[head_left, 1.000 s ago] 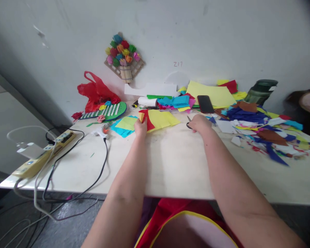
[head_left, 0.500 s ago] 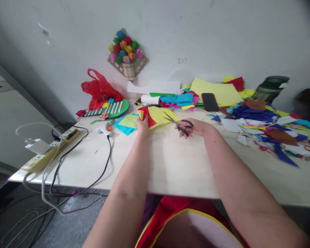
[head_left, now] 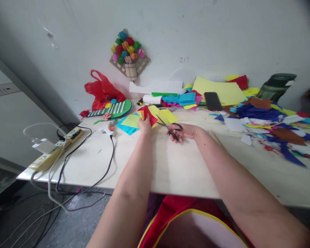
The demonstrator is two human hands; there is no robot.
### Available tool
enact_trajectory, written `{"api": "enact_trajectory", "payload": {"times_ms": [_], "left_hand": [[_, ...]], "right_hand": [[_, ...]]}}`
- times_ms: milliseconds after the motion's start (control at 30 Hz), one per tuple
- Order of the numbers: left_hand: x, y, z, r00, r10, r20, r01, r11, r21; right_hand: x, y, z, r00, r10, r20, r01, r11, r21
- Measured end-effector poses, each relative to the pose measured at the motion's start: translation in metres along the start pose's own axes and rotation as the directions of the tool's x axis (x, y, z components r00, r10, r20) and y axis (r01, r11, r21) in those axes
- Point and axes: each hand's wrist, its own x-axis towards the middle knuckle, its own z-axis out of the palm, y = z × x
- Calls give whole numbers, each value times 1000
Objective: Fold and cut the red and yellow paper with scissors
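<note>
Between the fingers and thumb of my left hand [head_left: 144, 124] is a small stack of red and orange-yellow paper [head_left: 151, 117], raised a little from the table. My right hand [head_left: 179, 132] grips black-handled scissors [head_left: 173, 130] with fingers in the loops. Their blades are spread slightly and point left toward the paper, apart from it. Behind the stack lies a yellow paper sheet [head_left: 167, 116]. Left of my left hand, a light-green sheet [head_left: 130, 121] rests over a blue sheet [head_left: 127, 130].
A glue gun [head_left: 107, 130] with a black cord and a power strip [head_left: 57, 148] occupy the left side. Paper scraps [head_left: 279, 127] crowd the right, near a phone [head_left: 213, 101] and a green bottle [head_left: 276, 88]. A red bag [head_left: 103, 89] sits by the wall.
My right hand has carried the scissors left, closer to the red paper. My left hand still holds the paper. The view has shifted slightly.
</note>
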Motion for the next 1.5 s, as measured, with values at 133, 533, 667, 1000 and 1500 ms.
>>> {"api": "enact_trajectory", "payload": {"times_ms": [133, 533, 667, 1000, 1500], "left_hand": [[1, 1, -2, 1000, -27, -15, 26, 1000, -14], [-7, 2, 3, 998, -51, 45, 55, 992, -111], [-6, -1, 3, 998, -33, 56, 40, 991, -126], [-11, 4, 0, 997, -19, 73, 29, 990, -137], [-11, 6, -1, 1000, -16, -16, 13, 988, -154]], "right_hand": [[-5, -1, -5, 999, 28, 29, -26, 997, -70], [-2, -2, 2, 999, 35, 39, -35, 999, 20], [5, 1, 6, 999, -42, -12, 43, 997, 59], [6, 3, 8, 992, -99, -72, 106, 991, 87], [9, 1, 14, 986, -101, -134, 112, 991, 72]]}}
